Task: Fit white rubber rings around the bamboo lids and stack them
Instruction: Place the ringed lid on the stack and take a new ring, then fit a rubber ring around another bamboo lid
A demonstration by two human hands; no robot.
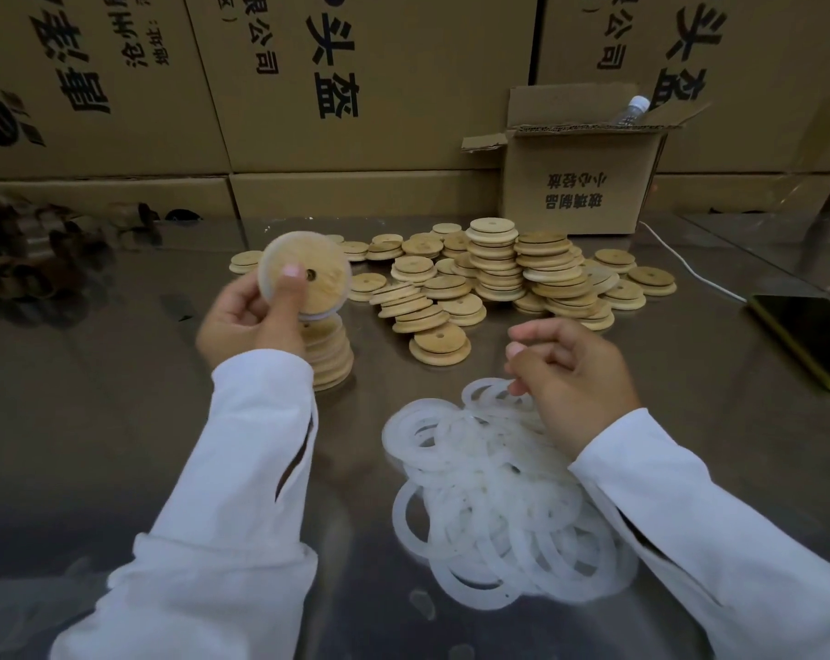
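My left hand (255, 321) grips a round bamboo lid (315, 283) with a white rubber ring around its rim, thumb pressed near its centre hole. It is held just above a short stack of ringed lids (332, 359) on the table. My right hand (570, 373) hovers with loosely curled fingers over the far end of a heap of white rubber rings (494, 507), holding nothing that I can see. A big pile of bare bamboo lids (498, 273) lies further back, partly stacked, partly scattered.
A small open cardboard box (579, 183) with a plastic bottle (634, 109) stands behind the pile. A phone (808, 335) with a white cable (689, 269) lies at the right. Large cartons (355, 88) wall the back. Dark cardboard pieces (36, 250) lie at the left.
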